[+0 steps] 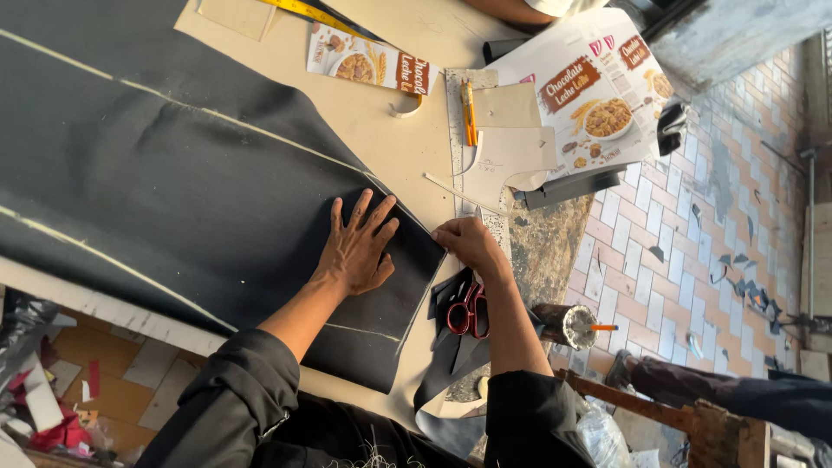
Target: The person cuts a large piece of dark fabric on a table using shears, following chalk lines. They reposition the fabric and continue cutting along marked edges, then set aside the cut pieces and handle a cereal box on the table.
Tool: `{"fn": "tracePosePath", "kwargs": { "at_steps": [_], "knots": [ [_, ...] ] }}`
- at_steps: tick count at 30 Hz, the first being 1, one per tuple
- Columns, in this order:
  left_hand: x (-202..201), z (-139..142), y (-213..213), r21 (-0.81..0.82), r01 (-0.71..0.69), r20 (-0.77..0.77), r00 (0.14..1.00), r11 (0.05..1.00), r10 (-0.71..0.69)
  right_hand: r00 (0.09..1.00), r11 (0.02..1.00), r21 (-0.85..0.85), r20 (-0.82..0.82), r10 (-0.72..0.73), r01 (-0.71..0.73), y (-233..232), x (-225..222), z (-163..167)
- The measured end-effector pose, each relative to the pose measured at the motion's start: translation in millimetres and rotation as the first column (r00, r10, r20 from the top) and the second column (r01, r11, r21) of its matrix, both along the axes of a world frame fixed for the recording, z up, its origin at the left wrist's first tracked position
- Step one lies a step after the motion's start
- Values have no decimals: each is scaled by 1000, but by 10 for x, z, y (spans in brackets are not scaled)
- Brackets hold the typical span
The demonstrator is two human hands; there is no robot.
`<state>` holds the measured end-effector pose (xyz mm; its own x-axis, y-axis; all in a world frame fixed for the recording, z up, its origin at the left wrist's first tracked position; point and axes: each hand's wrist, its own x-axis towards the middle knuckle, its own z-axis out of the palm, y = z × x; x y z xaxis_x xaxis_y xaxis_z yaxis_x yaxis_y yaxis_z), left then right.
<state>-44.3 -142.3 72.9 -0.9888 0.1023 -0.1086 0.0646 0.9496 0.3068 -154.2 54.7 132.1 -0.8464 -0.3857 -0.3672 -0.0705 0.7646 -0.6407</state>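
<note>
Head view: cutting table [381, 139], tiled floor [693, 225].

A pale worktable [381, 139] spread with black cloth and cutting tools.

The black cloth [156, 165], chalk-lined, lies under the left hand [355, 251] and runs far out beyond it. Red-handled scissors [468, 310] rest on dark scraps just below the right hand [468, 243]. Above that hand lie a metal ruler [457, 130], an orange pencil [468, 111], paper patterns [511, 152] and a flattened cereal box [589, 87]. A yellow tape [312, 13] crosses the far edge.
</note>
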Motion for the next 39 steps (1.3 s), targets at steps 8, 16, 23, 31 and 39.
{"fn": "tracePosePath", "kwargs": {
  "at_steps": [8,16,23,31,39],
  "knots": [
    [-7,-26,34,10,-34,-33,999,999,34,995,992,86,43,93,-96,-12,-157,-120],
    [-31,-39,62,23,-32,-74,997,999,33,958,938,338,-240,160,-72,-40,-33,-171],
    [-55,-76,109,1,-34,-76,997,999,34,978,983,93,-118,172,-161,175,-110,-112],
    [-110,-60,176,22,11,-166,986,1000,-8,954,980,-35,-236,183,-197,547,-33,-55],
    [-165,-3,209,25,39,-165,986,999,-34,815,981,-56,-567,121,-185,688,64,-124]
  ]
}}
